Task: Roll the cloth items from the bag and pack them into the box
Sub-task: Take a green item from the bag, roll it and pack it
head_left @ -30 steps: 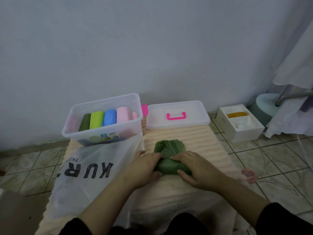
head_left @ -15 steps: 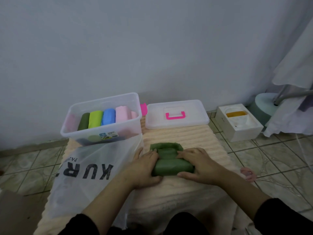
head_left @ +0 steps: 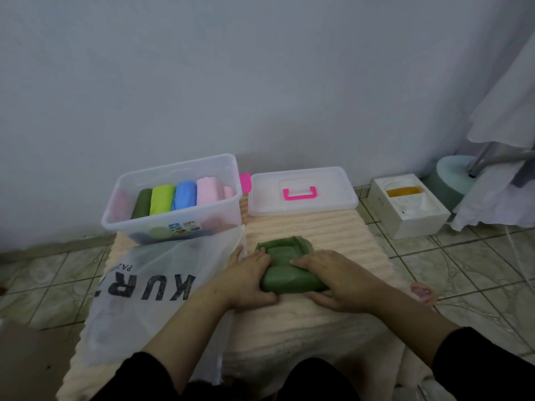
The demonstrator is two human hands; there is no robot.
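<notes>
A dark green cloth (head_left: 285,266) lies partly rolled on the peach ribbed mat (head_left: 333,230), its far end still flat. My left hand (head_left: 247,280) grips the roll's left end and my right hand (head_left: 335,277) grips its right end, thumbs under the near side. A clear plastic box (head_left: 173,224) stands at the back left, holding rolled cloths in dark green, lime, blue and pink. A translucent bag (head_left: 150,287) printed with black letters lies flat to the left of my hands.
The box's clear lid (head_left: 302,191) with a pink handle lies behind the cloth. A white carton (head_left: 409,208) sits on the tiled floor at the right, by a teal stand base (head_left: 451,179) and hanging white fabric. The wall runs close behind.
The green cloth has gone from a loose bundle to a tight roll with a flat tail. Both hands have moved onto its ends and rolled it forward.
</notes>
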